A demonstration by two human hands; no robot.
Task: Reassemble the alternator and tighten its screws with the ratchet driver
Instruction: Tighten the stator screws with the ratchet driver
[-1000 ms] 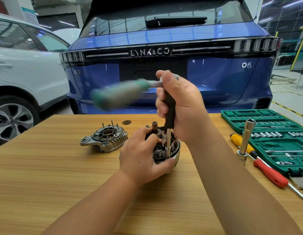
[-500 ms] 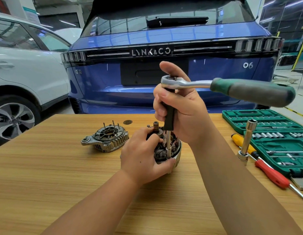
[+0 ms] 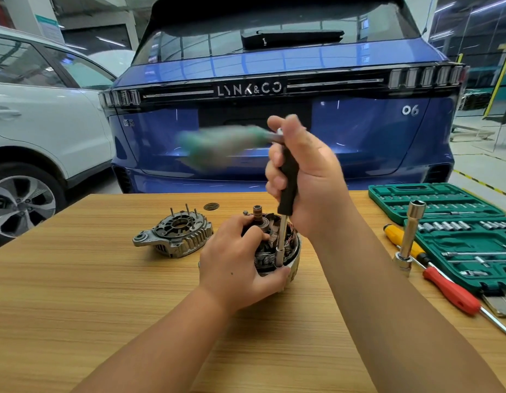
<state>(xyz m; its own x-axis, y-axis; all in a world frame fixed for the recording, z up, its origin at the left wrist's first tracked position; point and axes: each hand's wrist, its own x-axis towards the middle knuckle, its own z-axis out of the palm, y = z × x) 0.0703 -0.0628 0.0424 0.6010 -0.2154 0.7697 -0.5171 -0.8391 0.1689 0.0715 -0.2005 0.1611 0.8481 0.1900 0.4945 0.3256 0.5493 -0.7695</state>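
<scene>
The alternator body [image 3: 277, 245], with copper windings and a shaft sticking up, stands on the wooden table [image 3: 76, 307]. My left hand [image 3: 240, 259] grips its near left side. My right hand [image 3: 305, 177] grips the black upright shaft of the ratchet driver [image 3: 287, 185], whose metal socket extension reaches down into the alternator's rim. The ratchet's green handle [image 3: 220, 143] points left and is blurred. The alternator's rear cover [image 3: 175, 234], with studs pointing up, lies to the left.
A green socket case [image 3: 458, 222] lies open at the right. Beside it are a standing socket extension [image 3: 407, 239] and yellow [image 3: 402, 239] and red [image 3: 450, 290] screwdrivers. A small round washer [image 3: 211, 206] lies behind the cover. A blue car [image 3: 274, 95] is beyond the table.
The ratchet's green handle swung from the left to the right and is now back on the left. Both hands and the alternator stayed in place.
</scene>
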